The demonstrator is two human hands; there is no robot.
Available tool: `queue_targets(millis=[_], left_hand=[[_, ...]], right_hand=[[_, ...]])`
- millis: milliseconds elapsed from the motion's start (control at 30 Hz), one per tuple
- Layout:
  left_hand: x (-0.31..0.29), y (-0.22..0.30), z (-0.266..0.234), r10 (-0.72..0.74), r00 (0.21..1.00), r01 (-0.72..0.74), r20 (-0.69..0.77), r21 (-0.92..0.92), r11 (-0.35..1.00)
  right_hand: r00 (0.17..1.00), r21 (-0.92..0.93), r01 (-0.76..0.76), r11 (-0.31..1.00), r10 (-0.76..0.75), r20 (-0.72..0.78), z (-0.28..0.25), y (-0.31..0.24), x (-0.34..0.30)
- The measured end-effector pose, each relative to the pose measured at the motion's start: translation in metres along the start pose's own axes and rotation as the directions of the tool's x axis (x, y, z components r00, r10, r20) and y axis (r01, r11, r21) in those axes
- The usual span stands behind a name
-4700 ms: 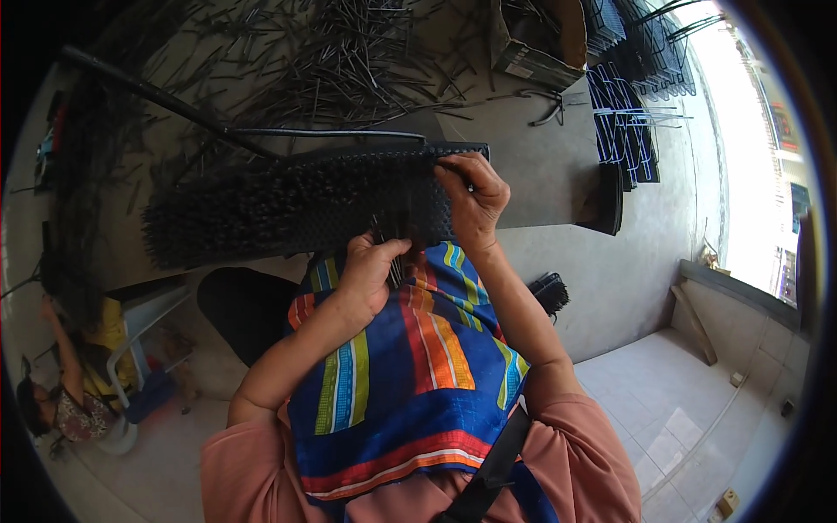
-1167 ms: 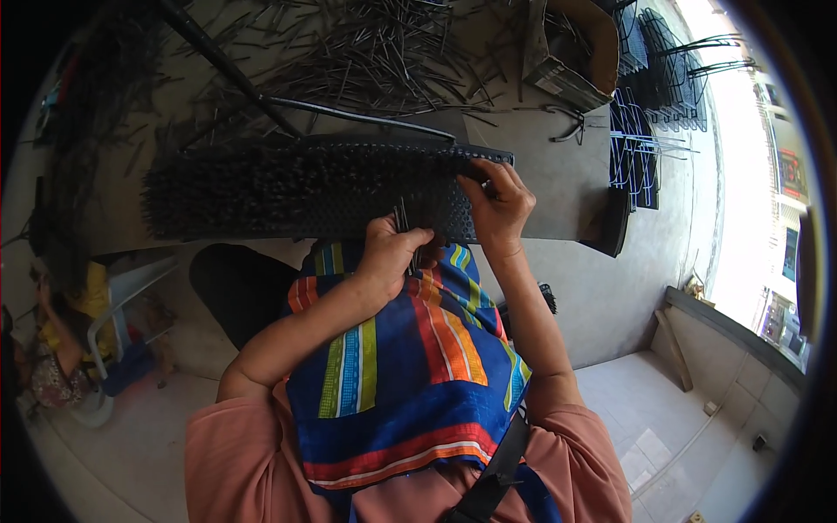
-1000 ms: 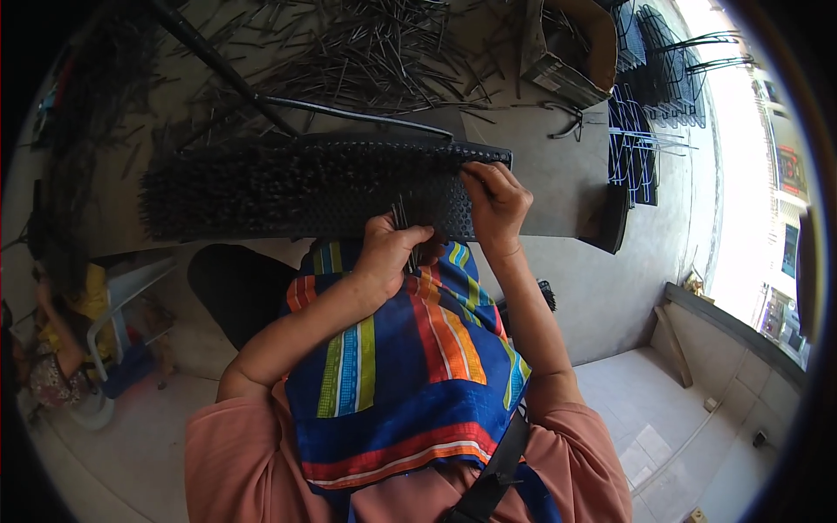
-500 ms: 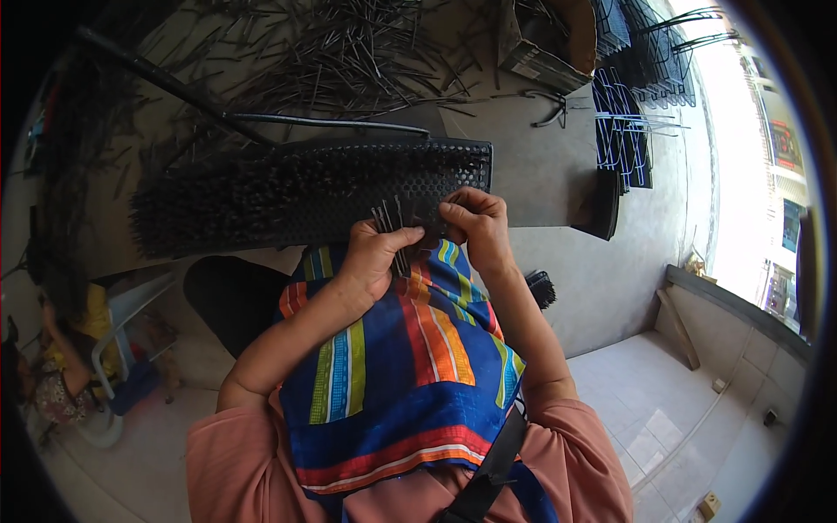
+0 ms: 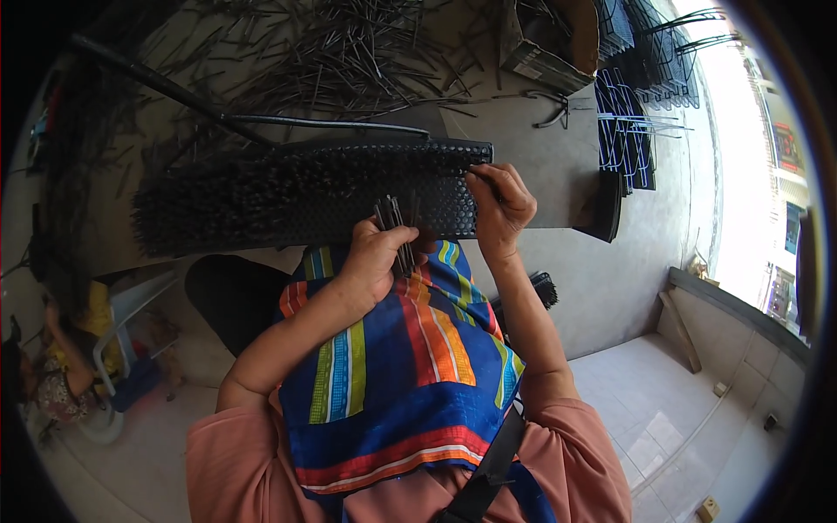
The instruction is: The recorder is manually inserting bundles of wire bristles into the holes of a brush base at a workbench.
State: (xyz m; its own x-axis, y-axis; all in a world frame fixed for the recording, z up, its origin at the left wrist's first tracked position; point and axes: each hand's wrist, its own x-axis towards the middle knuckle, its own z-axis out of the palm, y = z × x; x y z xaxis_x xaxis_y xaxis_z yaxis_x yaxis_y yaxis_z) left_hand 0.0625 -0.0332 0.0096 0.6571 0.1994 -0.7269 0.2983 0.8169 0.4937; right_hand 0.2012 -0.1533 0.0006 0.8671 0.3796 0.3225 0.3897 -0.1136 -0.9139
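left hand (image 5: 377, 261): grips pins (image 5: 394, 228) | right hand (image 5: 501, 205): on perforated board (image 5: 305, 196)

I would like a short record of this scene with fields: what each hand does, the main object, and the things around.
left hand: grips a small bundle of dark pins at the near edge of the panel
right hand: fingers pinched on the panel's right end
panel: long, black, perforated, bristling with pins on its left part
table: grey, bears the panel
loose pins: scattered beyond the panel
box: cardboard, far right
lap cloth: striped, many colours
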Motion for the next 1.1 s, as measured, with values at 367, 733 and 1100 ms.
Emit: queue_targets(millis=[367, 733, 1100], left_hand=[[0.001, -0.004, -0.007, 0.005, 1.0, -0.005, 0.005, -0.051, 0.999], [-0.001, -0.005, -0.008, 0.0, 1.0, 0.001, 0.016, -0.034, 0.999], [0.003, -0.004, -0.001, -0.021, 0.997, 0.026, 0.072, -0.061, 0.998]], right_hand=[[0.996, -0.062, 0.046, 0.997, -0.05, -0.07, 0.007, -0.002, -0.002], [0.956, -0.293, 0.292, 0.91, -0.273, 0.105, 0.002, 0.002, 0.001], [0.991, -0.238, 0.077, 0.968, -0.048, 0.125, 0.003, -0.005, 0.01]])
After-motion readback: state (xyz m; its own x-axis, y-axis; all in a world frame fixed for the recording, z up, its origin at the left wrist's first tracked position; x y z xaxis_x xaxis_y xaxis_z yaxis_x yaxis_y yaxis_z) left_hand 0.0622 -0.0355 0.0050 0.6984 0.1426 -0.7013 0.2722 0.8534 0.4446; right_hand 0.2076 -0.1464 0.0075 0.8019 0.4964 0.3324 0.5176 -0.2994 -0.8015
